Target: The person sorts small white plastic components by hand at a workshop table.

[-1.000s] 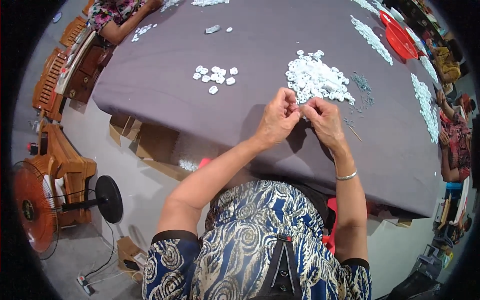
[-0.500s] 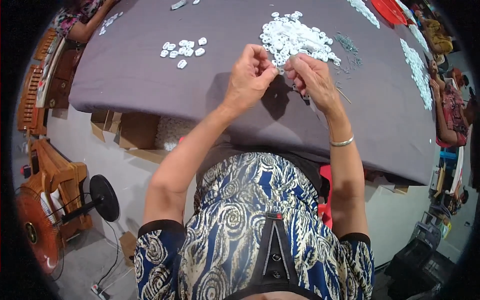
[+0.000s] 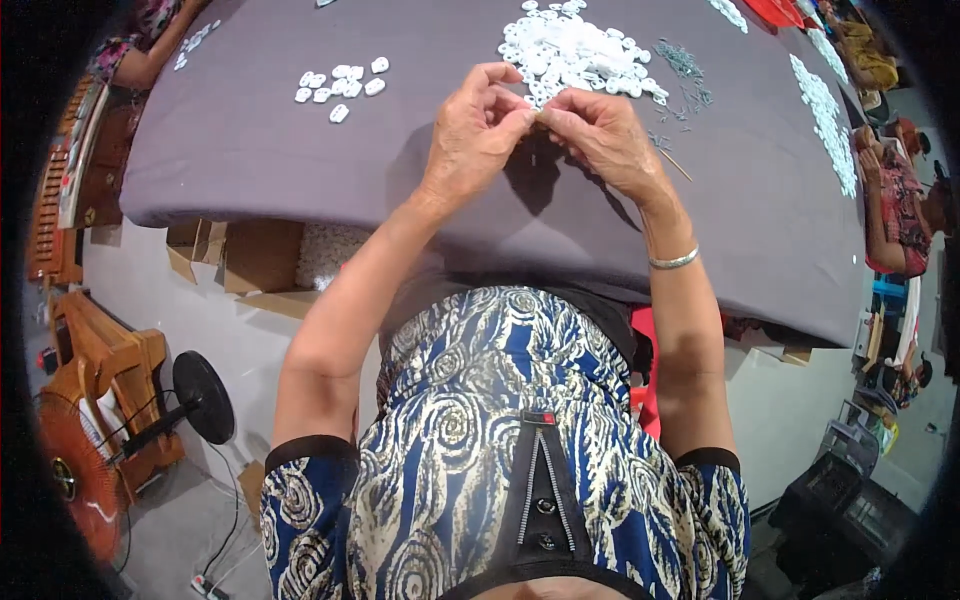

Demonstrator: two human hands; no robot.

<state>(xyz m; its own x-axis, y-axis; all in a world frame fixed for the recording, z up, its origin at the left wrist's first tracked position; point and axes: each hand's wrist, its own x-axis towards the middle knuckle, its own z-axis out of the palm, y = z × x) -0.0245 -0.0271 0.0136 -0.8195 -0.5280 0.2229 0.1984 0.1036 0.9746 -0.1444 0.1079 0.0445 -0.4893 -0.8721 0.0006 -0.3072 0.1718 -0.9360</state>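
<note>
Brown open cardboard boxes (image 3: 255,262) stand on the floor under the near left edge of the grey cloth-covered surface (image 3: 260,160); one holds a mass of small white pieces. No label on them can be made out.

The left hand (image 3: 472,130) and the right hand (image 3: 602,135) meet fingertip to fingertip above the near middle of the surface. Both are curled, thumbs and forefingers pinched together on one small item (image 3: 538,117) held between them; it is almost wholly hidden by the fingers, and its kind cannot be told. A thin silver bangle (image 3: 673,261) circles the right wrist.

Just beyond the hands lies a large heap of small white plastic pieces (image 3: 575,48). A smaller cluster of white pieces (image 3: 340,82) lies well apart, to the far left. Small grey metal parts (image 3: 685,68) are scattered to the right of the heap, and a thin wooden stick (image 3: 676,165) lies near the right hand. A strip of white pieces (image 3: 828,115) runs along the right edge, beside a seated person in red patterned clothing (image 3: 895,195).
</note>
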